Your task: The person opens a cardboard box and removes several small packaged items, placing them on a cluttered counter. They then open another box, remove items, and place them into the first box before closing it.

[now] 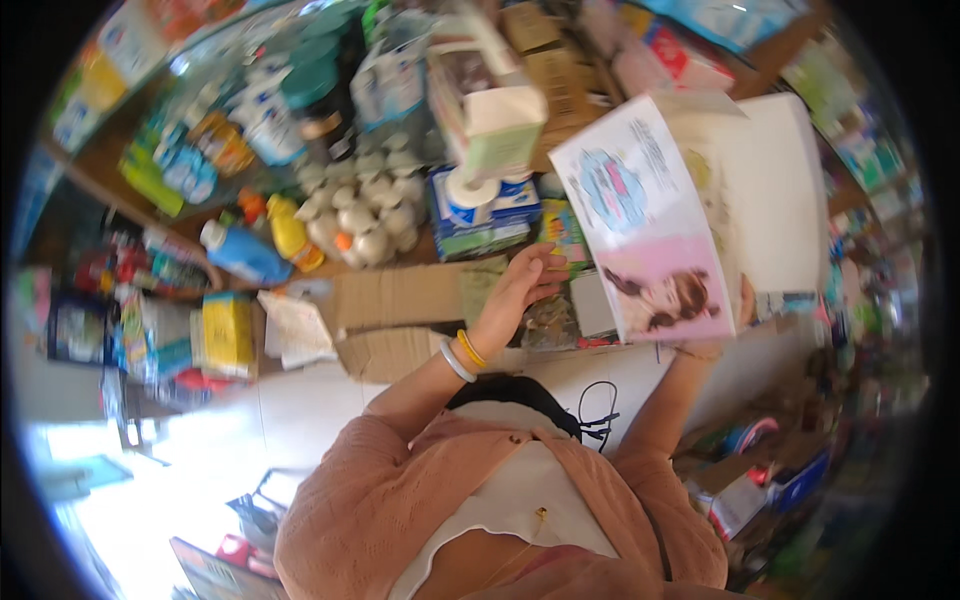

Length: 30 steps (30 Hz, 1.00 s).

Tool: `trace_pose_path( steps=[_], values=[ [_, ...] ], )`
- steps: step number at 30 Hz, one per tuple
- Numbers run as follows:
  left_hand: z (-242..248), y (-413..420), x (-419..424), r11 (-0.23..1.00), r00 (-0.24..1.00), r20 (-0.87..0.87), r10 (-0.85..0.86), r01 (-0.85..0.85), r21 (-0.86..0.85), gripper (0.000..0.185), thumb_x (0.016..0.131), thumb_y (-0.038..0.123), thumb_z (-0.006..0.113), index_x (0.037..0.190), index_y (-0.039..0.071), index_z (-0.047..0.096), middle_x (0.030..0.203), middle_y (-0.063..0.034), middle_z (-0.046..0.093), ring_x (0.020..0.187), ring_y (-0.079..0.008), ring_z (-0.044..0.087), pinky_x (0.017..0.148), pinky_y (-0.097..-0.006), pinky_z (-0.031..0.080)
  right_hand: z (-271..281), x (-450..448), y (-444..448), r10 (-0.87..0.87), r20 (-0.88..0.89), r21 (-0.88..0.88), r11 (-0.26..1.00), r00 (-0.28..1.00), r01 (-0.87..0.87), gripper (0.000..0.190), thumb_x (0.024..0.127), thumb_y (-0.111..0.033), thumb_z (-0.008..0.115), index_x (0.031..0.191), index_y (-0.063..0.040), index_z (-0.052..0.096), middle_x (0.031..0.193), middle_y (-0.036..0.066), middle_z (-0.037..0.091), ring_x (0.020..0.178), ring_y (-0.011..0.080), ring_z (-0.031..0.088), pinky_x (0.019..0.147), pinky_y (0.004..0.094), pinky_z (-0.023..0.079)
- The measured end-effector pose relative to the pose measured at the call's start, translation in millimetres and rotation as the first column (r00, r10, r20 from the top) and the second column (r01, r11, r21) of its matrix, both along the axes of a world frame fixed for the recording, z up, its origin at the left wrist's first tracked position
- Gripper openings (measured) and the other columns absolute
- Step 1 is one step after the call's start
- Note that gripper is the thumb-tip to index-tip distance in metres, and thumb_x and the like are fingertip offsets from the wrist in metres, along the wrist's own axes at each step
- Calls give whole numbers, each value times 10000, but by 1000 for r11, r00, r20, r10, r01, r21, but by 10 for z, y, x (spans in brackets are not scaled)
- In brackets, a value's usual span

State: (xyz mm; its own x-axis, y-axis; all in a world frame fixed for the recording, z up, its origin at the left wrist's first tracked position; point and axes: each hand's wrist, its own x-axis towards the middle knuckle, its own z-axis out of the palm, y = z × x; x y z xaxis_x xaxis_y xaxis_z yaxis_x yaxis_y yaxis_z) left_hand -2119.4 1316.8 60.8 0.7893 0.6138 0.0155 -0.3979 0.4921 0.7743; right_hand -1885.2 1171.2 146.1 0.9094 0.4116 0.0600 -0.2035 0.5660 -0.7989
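A large cardboard box (652, 225) with a printed picture of a face and a blue-and-pink emblem is held up at the right by my right hand (746, 300), whose fingers show at its lower edge. The box's flaps stand out at its top and right. My left hand (529, 281) is raised just left of the box, fingers apart and holding nothing. Beneath and beyond it lie a green and yellow packet (561, 229), a grey flat box (592, 304) and a blue and green box (484, 217).
Flattened brown cardboard (397, 296) lies along the near edge. Egg trays (367, 210), a blue bottle (244, 251), a yellow bottle (292, 232) and dark jars with green lids (311, 86) crowd the left side. An open pale carton (502, 127) stands at the back.
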Motion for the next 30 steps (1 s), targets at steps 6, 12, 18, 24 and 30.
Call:
trace_pose_path(
  steps=[6, 12, 18, 24, 30],
  values=[
    [-186, -42, -944, 968, 997, 76, 29, -9, -252, 732, 929, 599, 364, 1504, 216, 122, 1412, -166, 404, 1239, -353, 466, 990, -512, 402, -201, -439, 35, 441, -299, -57, 877, 846, -477, 611, 851, -446, 471, 1279, -9, 482, 1254, 168, 524, 1127, 285, 517, 965, 415, 410],
    [-759, 26, -1646, 806, 913, -70, 402, -389, -446, 693, 920, 651, 291, 1445, 200, 271, 1366, -119, 431, 1206, -321, 468, 992, -525, 378, -940, -852, 950, 561, -302, -241, 737, 770, -632, 407, 839, -301, 565, 1132, -21, 599, 1050, 131, 621, 983, 248, 602, 870, 359, 478],
    [-1272, 65, -2239, 538, 678, -323, 660, -727, -427, 574, 925, 630, 343, 1293, 196, 410, 1259, -69, 481, 1193, -262, 445, 1005, -505, 346, -1300, -1552, 1913, 943, 166, -802, 299, 288, -517, 341, 896, -241, 598, 1096, 35, 619, 1038, 83, 648, 941, 182, 593, 836, 304, 453],
    [-2053, 26, -2400, 408, 633, -445, 633, -762, -504, 490, 899, 565, 489, 1232, 209, 440, 1235, 5, 495, 1185, -182, 440, 933, -412, 351, -1906, -1897, 2338, 893, 428, -855, 450, 138, -260, 312, 925, -288, 550, 1002, 3, 631, 979, 186, 631, 897, 340, 598, 785, 378, 464],
    [-2145, 175, -2395, 634, 667, -571, 479, -713, -300, 379, 879, 416, 610, 1148, 212, 439, 1115, 34, 479, 999, -124, 452, 872, -380, 399, -2078, -1876, 2485, 897, 407, -905, 422, 169, -60, 374, 904, -375, 563, 880, -11, 643, 772, 197, 623, 746, 386, 596, 661, 420, 461]
  ],
)
